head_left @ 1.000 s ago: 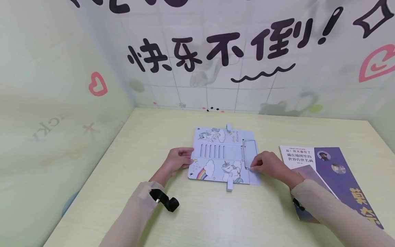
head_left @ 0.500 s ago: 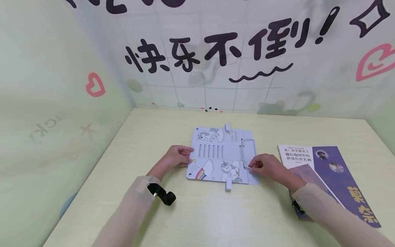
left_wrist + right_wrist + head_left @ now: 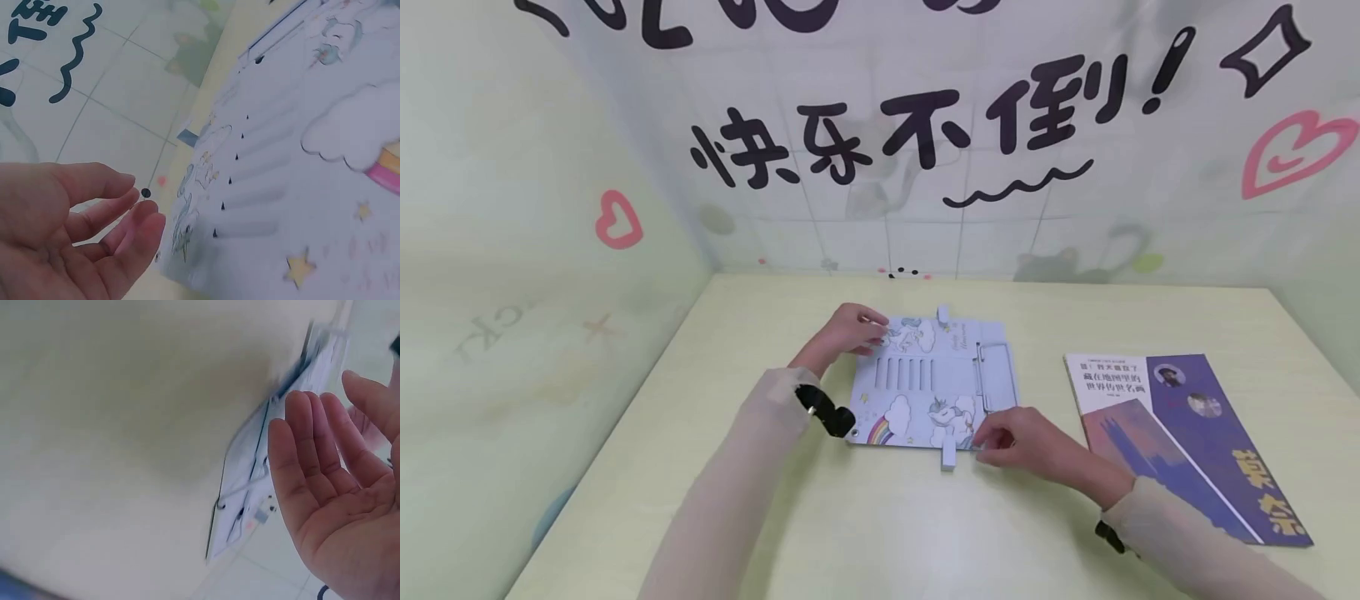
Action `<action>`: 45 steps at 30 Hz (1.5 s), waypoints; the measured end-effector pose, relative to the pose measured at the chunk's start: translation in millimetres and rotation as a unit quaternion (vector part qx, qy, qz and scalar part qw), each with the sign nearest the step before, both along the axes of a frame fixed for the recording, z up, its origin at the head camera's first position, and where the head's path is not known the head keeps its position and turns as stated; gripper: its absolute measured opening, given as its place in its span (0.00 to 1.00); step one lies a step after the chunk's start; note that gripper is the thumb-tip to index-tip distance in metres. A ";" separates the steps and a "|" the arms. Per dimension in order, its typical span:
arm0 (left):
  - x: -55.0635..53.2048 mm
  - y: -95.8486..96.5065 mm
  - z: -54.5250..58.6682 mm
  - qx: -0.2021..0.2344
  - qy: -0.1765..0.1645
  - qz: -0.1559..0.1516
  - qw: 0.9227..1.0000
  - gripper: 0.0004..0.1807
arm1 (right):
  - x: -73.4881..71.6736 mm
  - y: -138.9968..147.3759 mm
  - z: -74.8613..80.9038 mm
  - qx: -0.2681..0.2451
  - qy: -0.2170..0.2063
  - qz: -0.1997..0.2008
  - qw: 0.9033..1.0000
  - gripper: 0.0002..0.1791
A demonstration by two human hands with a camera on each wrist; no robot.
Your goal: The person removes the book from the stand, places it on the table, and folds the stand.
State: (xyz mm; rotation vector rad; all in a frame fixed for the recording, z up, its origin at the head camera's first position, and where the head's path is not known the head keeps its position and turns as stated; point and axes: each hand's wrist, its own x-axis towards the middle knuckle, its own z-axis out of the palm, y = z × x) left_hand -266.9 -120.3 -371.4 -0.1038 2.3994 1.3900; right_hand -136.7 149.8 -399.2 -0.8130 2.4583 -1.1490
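A pale lilac folding book stand (image 3: 958,375) with unicorn, cloud and rainbow prints lies flat on the table. Slots run across its middle, and a wire frame (image 3: 979,375) sits toward its right side. Small tabs jut from its far edge and its near edge (image 3: 949,454). My left hand (image 3: 846,331) is at the far left corner, fingers loosely bent; the left wrist view shows the hand (image 3: 81,231) with nothing between thumb and fingers. By the near right corner is my right hand (image 3: 1030,446), its palm bare and fingers extended in the right wrist view.
To the right on the table (image 3: 880,533) lies a purple and white book (image 3: 1195,400) with a painted cover, near my right forearm. A printed cloth wall (image 3: 880,233) rises behind the table, and others stand at both sides.
My left hand has gone from the stand's left edge up to its far left corner. My right hand has left the wire frame and come down to the near right corner.
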 end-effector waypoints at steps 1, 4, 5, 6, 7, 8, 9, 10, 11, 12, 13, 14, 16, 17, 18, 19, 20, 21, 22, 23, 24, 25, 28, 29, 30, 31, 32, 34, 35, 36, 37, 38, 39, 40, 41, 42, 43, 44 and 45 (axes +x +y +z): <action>-3.3 5.4 -1.2 0.010 0.003 0.003 1.000 0.15 | 2.1 -2.4 -2.2 -0.003 -0.005 0.003 1.000 0.05; -12.0 22.7 -5.9 0.027 0.016 0.002 1.000 0.16 | 6.0 -8.2 -6.6 0.001 -0.006 0.013 1.000 0.05; -14.3 28.5 -7.9 0.031 0.021 0.000 0.999 0.17 | 6.2 -9.5 -7.4 0.003 -0.003 0.016 1.000 0.05; -16.3 34.2 -9.6 0.031 0.026 -0.002 0.999 0.17 | 6.2 -11.0 -7.6 0.005 0.001 0.019 1.000 0.05; -18.1 39.5 -11.8 0.032 0.031 -0.004 0.999 0.17 | 6.0 -12.5 -7.5 0.008 0.006 0.022 1.000 0.05; -19.4 44.5 -13.7 0.031 0.035 -0.005 0.999 0.17 | 5.6 -14.1 -7.3 0.012 0.010 0.025 1.000 0.05; -20.6 49.0 -15.8 0.026 0.037 -0.006 0.999 0.18 | 5.1 -15.9 -7.0 0.015 0.012 0.027 0.999 0.05; -21.5 53.0 -18.1 0.022 0.040 -0.007 0.999 0.18 | 4.7 -17.9 -6.5 0.018 0.012 0.030 0.999 0.05; -22.1 56.6 -20.2 0.017 0.042 -0.006 0.999 0.19 | 4.2 -20.0 -5.9 0.021 0.011 0.033 0.999 0.05; -22.7 59.8 -22.4 0.013 0.043 -0.005 0.999 0.20 | 3.6 -22.2 -5.5 0.025 0.011 0.036 0.999 0.05; -23.1 62.7 -24.2 0.011 0.044 -0.004 0.999 0.21 | 3.2 -24.5 -5.3 0.029 0.010 0.039 0.999 0.05; -23.6 65.3 -26.3 0.009 0.044 -0.004 0.999 0.21 | 2.8 -26.8 -5.2 0.036 0.010 0.041 0.998 0.06; -24.5 69.3 -29.6 0.009 0.047 -0.006 0.999 0.23 | 2.2 -30.7 -4.8 0.047 0.014 0.045 0.998 0.06; -24.7 70.9 -30.7 0.007 0.047 -0.004 0.999 0.23 | 1.9 -32.4 -4.8 0.053 0.018 0.047 0.997 0.06; -25.0 72.3 -32.0 0.005 0.048 -0.003 0.999 0.23 | 1.6 -33.8 -5.1 0.058 0.022 0.048 0.997 0.07; -25.1 73.5 -32.8 0.001 0.050 -0.003 0.999 0.23 | 1.6 -35.0 -5.1 0.062 0.023 0.050 0.997 0.07; -25.3 74.5 -33.6 -0.003 0.053 -0.002 0.999 0.23 | 1.5 -35.8 -5.1 0.064 0.026 0.051 0.996 0.08; -25.6 75.5 -34.2 -0.006 0.055 0.001 0.998 0.22 | 1.5 -36.3 -4.8 0.065 0.028 0.053 0.996 0.08; -25.8 76.4 -34.8 -0.009 0.057 0.004 0.998 0.22 | 1.5 -36.6 -4.5 0.064 0.029 0.053 0.996 0.08; -26.3 77.2 -35.2 -0.009 0.060 0.007 0.998 0.21 | 1.5 -36.7 -4.2 0.063 0.029 0.052 0.996 0.08; -26.7 77.9 -35.6 -0.010 0.062 0.007 0.998 0.21 | 1.6 -36.5 -3.7 0.060 0.029 0.051 0.996 0.08; -27.0 78.6 -35.9 -0.010 0.063 0.008 0.998 0.21 | 1.6 -36.2 -3.3 0.058 0.027 0.049 0.997 0.08; -27.3 80.3 -35.5 -0.010 0.062 0.006 0.998 0.21 | 1.0 -35.4 -2.6 0.055 0.016 0.039 0.998 0.08; -27.1 80.6 -35.1 -0.013 0.063 0.003 0.998 0.20 | 0.6 -35.0 -2.7 0.054 0.012 0.035 0.998 0.08; -26.8 80.8 -34.7 -0.014 0.063 0.001 0.998 0.20 | 0.1 -34.7 -3.0 0.052 0.009 0.032 0.998 0.08; -26.5 81.1 -34.3 -0.016 0.063 -0.003 0.998 0.20 | -0.4 -34.2 -3.5 0.050 0.006 0.028 0.998 0.08; -25.9 81.3 -33.7 -0.016 0.062 -0.007 0.998 0.19 | -1.1 -33.8 -3.9 0.047 0.006 0.025 0.999 0.08; -24.8 81.6 -33.0 -0.020 0.062 -0.016 0.998 0.19 | -2.4 -32.6 -5.0 0.042 0.007 0.019 0.999 0.08; -24.4 81.6 -32.7 -0.020 0.061 -0.020 0.998 0.19 | -3.3 -32.0 -5.6 0.041 0.008 0.017 0.999 0.08; -23.8 81.8 -32.3 -0.020 0.059 -0.023 0.998 0.19 | -4.1 -31.4 -6.2 0.039 0.008 0.014 0.999 0.08; -23.2 82.0 -32.0 -0.018 0.058 -0.025 0.998 0.19 | -4.8 -30.8 -6.6 0.038 0.009 0.012 0.999 0.08; -22.7 82.3 -31.7 -0.017 0.056 -0.026 0.998 0.19 | -5.6 -30.3 -6.8 0.037 0.008 0.008 0.999 0.09; -22.5 82.6 -31.6 -0.016 0.055 -0.027 0.998 0.19 | -6.2 -29.7 -7.1 0.036 0.006 0.005 0.999 0.09; -22.3 83.1 -31.5 -0.015 0.053 -0.026 0.998 0.19 | -6.9 -29.2 -7.2 0.036 0.004 0.001 0.999 0.09; -22.1 83.6 -31.5 -0.013 0.052 -0.026 0.998 0.19 | -7.6 -28.6 -7.4 0.034 0.003 -0.002 0.999 0.09; -22.1 84.1 -31.7 -0.013 0.051 -0.025 0.998 0.19 | -8.3 -28.0 -7.7 0.032 0.001 -0.007 0.999 0.09; -22.2 84.9 -31.7 -0.012 0.051 -0.025 0.998 0.19 | -8.9 -27.4 -8.0 0.030 -0.001 -0.011 0.999 0.09; -22.3 85.6 -31.9 -0.011 0.050 -0.024 0.998 0.19 | -9.6 -26.8 -8.3 0.028 -0.005 -0.015 0.999 0.09; -22.3 86.4 -31.9 -0.010 0.050 -0.024 0.998 0.19 | -10.4 -26.1 -8.9 0.025 -0.006 -0.019 0.999 0.09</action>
